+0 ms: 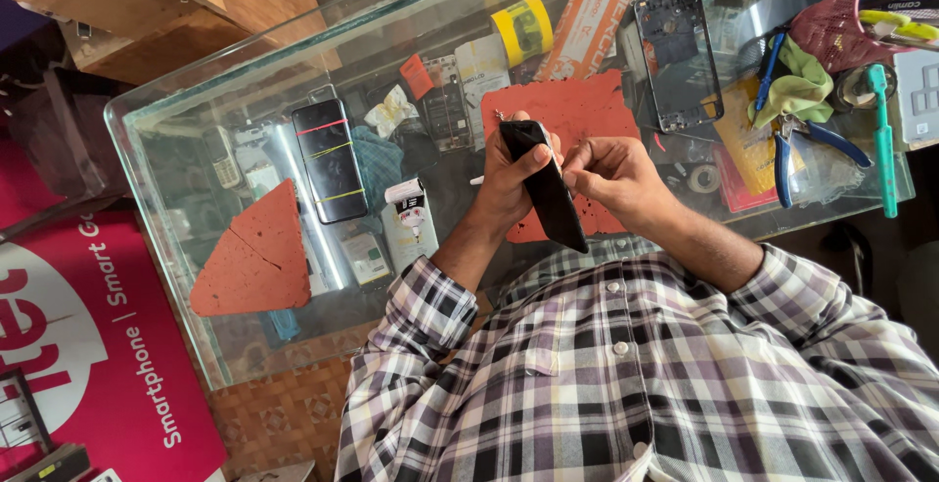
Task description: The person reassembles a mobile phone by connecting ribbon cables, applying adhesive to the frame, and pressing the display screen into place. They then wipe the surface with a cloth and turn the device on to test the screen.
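Black phone point(546, 189) held above the glass worktop point(176, 150).
Left hand point(509, 184) grip clasps the phone, tilted, over the red mat point(577, 110); right hand point(611, 174) grip pinches its edge. Blue pliers point(797, 150) lie nearby.

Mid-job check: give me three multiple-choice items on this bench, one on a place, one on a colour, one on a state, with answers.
1. Where does the stripe-marked phone lie?
A. on the glass counter
B. in a basket
C. on the floor

2. The pliers have handles that are:
A. yellow
B. blue
C. white

3. The black phone is:
A. flat on a mat
B. in a shirt pocket
C. held up in the left hand

Answers:
1 A, it rests flat on the glass.
2 B, both handles show blue.
3 C, the left hand grips it above the counter while the right hand fingers its edge.
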